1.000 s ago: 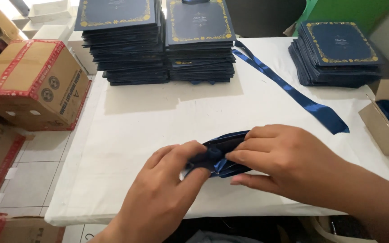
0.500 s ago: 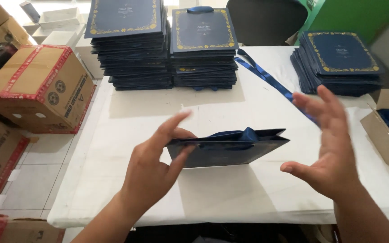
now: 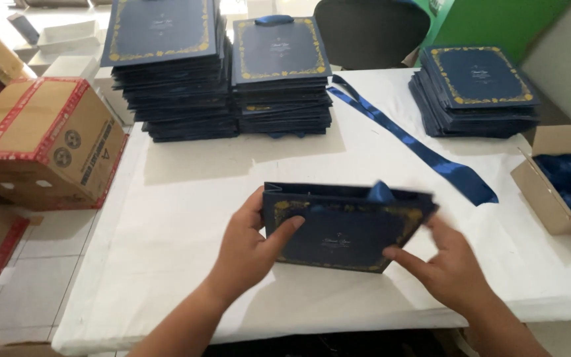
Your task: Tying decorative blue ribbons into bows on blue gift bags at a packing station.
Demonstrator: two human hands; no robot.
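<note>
Moved: right hand (image 3: 454,271) has closed in on the navy gold-bordered paper bag (image 3: 345,228).
Left hand (image 3: 249,248): fingers clasp bag's left edge.
Right fingers: narrowly curled, gripping bag's lower right corner.

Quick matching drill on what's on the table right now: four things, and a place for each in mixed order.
Things:
1. navy paper bag
2. blue ribbon
3. open carton
4. taped cardboard box

Places:
A. off the table's left edge
B. at the table's right edge
C. between both hands
D. loose on the white table, running diagonally

Pairs: 1-C, 2-D, 3-B, 4-A
</note>
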